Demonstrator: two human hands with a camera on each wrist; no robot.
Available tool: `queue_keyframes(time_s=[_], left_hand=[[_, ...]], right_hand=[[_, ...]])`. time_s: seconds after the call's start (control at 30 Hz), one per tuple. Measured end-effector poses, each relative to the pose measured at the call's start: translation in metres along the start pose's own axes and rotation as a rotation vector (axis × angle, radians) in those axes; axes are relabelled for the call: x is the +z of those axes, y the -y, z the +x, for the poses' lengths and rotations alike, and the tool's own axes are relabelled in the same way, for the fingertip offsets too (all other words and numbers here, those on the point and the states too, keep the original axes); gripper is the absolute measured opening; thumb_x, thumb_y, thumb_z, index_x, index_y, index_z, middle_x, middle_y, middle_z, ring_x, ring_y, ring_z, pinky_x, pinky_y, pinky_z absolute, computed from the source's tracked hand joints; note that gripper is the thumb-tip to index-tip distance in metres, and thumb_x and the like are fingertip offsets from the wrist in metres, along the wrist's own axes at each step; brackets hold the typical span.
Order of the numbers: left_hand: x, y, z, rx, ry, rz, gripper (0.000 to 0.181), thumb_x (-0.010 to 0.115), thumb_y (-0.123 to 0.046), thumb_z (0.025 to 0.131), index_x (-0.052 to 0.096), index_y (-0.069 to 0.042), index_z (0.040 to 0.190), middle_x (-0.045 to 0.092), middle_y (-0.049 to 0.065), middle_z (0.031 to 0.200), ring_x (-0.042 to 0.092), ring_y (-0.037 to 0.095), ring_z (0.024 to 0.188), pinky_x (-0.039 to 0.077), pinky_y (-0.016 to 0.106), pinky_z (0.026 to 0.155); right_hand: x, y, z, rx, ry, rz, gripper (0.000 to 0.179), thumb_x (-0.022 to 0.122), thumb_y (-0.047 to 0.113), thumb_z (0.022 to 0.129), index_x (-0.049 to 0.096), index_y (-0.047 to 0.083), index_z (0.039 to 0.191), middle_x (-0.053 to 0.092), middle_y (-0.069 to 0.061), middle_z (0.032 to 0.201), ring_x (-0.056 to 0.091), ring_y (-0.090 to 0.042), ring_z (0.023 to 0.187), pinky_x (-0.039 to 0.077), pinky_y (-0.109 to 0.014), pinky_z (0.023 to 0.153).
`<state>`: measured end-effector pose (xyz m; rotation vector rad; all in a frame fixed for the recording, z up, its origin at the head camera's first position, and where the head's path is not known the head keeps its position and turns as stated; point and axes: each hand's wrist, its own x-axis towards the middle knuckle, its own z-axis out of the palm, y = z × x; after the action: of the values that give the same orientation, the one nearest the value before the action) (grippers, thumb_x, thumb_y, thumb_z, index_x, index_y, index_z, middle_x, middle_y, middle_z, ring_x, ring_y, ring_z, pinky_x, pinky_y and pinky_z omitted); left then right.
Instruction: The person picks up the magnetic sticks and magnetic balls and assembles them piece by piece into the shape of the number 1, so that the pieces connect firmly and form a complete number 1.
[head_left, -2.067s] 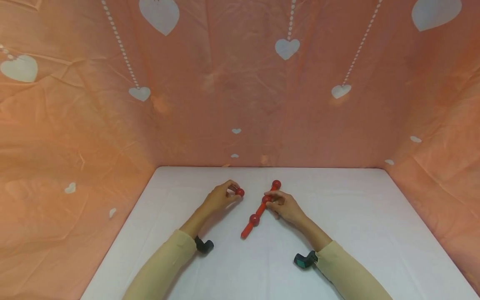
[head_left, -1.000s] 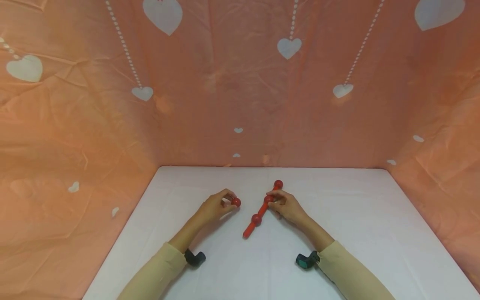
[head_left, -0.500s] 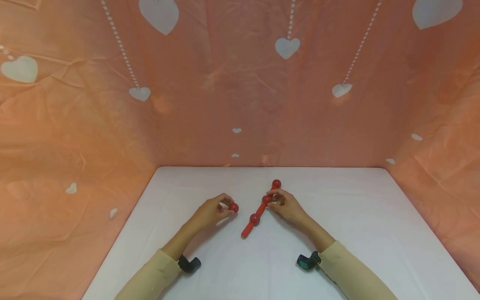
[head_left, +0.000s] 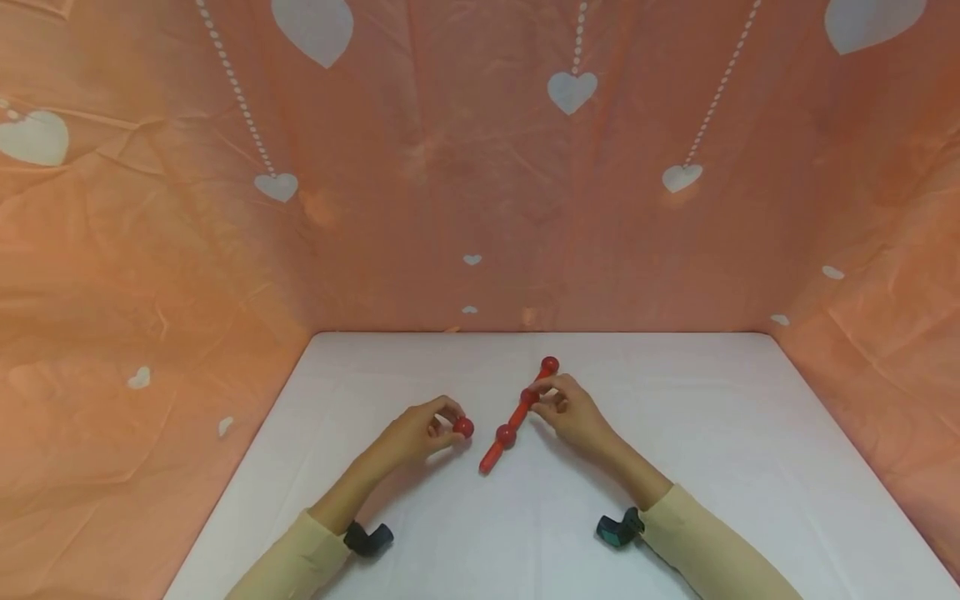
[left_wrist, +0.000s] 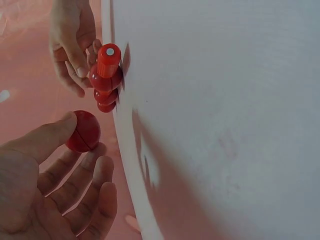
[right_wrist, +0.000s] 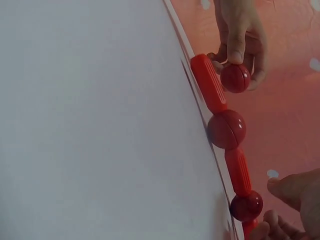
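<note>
In the head view my left hand (head_left: 422,429) pinches a loose red ball (head_left: 463,427) between thumb and fingertips, with a seam line around it. The left wrist view shows that ball (left_wrist: 85,131) apart from everything else, over the table. To its right lies a red rod-and-ball chain (head_left: 506,436), ribbed rods alternating with glossy balls, slanting away from me. The rod end (left_wrist: 110,51) nearest me carries a pale round dot. My right hand (head_left: 577,417) has its thumb and fingers around the chain's middle ball (right_wrist: 246,206).
A white table (head_left: 712,467) carries the chain. Orange cloth walls (head_left: 450,192) with pale heart prints rise at the back and both sides. Dark wrist-worn cameras (head_left: 367,540) jut inward from both sleeves.
My left hand has brought the loose ball toward me and slightly left, from beside the chain's far half to beside its near half. The right hand and chain stay nearly in place.
</note>
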<state>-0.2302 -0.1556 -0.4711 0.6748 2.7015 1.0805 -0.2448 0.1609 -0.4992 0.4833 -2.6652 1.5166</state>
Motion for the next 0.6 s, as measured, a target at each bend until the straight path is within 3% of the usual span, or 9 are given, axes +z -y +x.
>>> queue_keyframes(time_s=[0.27, 0.5, 0.6], left_hand=[[-0.003, 0.005, -0.009, 0.007, 0.06, -0.01, 0.028, 0.084, -0.024, 0.095, 0.069, -0.022, 0.119, 0.074, 0.0, 0.115, 0.064, 0.013, 0.09, 0.055, 0.029, 0.079], [-0.003, 0.009, -0.016, 0.038, 0.09, 0.001, 0.03, 0.084, -0.024, 0.096, 0.069, -0.019, 0.121, 0.071, -0.006, 0.106, 0.064, 0.013, 0.09, 0.056, 0.028, 0.08], [-0.003, 0.01, -0.018, 0.047, 0.106, 0.0, 0.029, 0.083, -0.023, 0.097, 0.069, -0.019, 0.122, 0.07, -0.008, 0.105, 0.063, 0.012, 0.09, 0.055, 0.028, 0.081]], right_hand=[[0.007, 0.004, 0.0, -0.123, 0.078, -0.044, 0.029, 0.08, 0.01, 0.098, 0.074, 0.013, 0.126, 0.066, -0.001, 0.12, 0.059, -0.018, 0.095, 0.056, -0.025, 0.083], [0.015, 0.009, -0.002, -0.246, 0.183, -0.039, 0.033, 0.08, 0.009, 0.097, 0.072, 0.009, 0.129, 0.067, -0.005, 0.124, 0.06, -0.018, 0.089, 0.055, -0.026, 0.077], [0.017, 0.012, -0.003, -0.249, 0.221, -0.022, 0.034, 0.081, 0.011, 0.097, 0.072, 0.01, 0.13, 0.067, -0.005, 0.124, 0.061, -0.02, 0.086, 0.056, -0.026, 0.073]])
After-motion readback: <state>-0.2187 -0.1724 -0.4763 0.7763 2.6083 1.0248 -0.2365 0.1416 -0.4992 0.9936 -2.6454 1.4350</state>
